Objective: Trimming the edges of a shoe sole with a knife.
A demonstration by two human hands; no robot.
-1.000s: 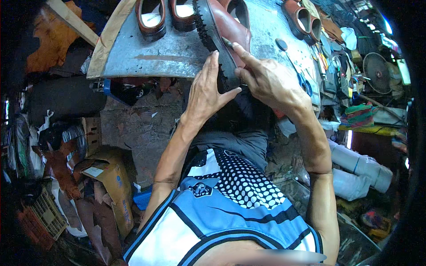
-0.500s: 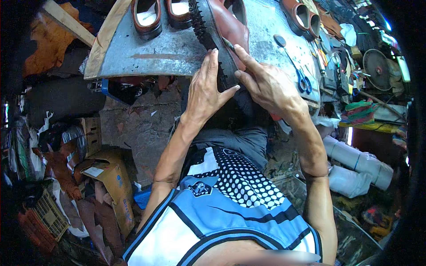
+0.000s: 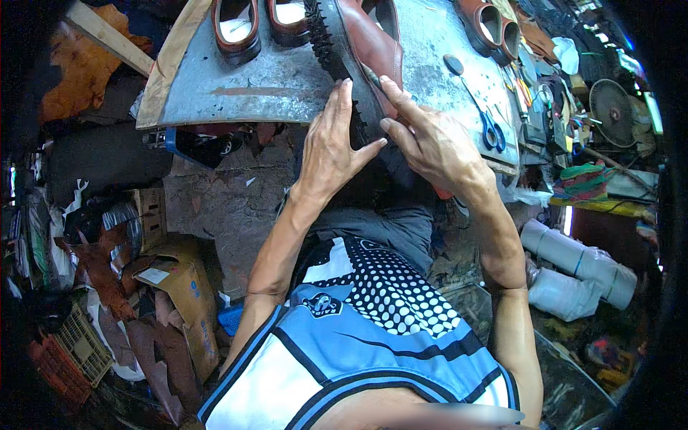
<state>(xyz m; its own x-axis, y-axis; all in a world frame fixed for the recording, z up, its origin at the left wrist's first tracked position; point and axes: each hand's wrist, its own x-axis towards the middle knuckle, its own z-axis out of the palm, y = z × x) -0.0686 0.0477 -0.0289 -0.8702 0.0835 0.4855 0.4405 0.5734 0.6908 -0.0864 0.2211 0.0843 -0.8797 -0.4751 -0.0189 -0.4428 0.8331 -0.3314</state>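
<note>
A reddish-brown leather shoe with a thick black lugged sole lies on its side at the near edge of the table, sole turned to the left. My left hand grips its heel end, fingers along the black sole and thumb stretched across. In my right hand is a slim pointed tool, pinched under the index finger. Its tip rests by the seam where leather meets sole. Whether it is a pen or a blade I cannot tell. The right thumb is close to the heel.
The grey-topped table bears brown shoes at the far left and another pair at the far right. Blue-handled scissors and a dark oval piece lie right. A fan stands beyond; a cardboard box sits lower left.
My right hand and the pointed tool have slid slightly toward me along the seam. The left hand and the shoe have stayed put.
</note>
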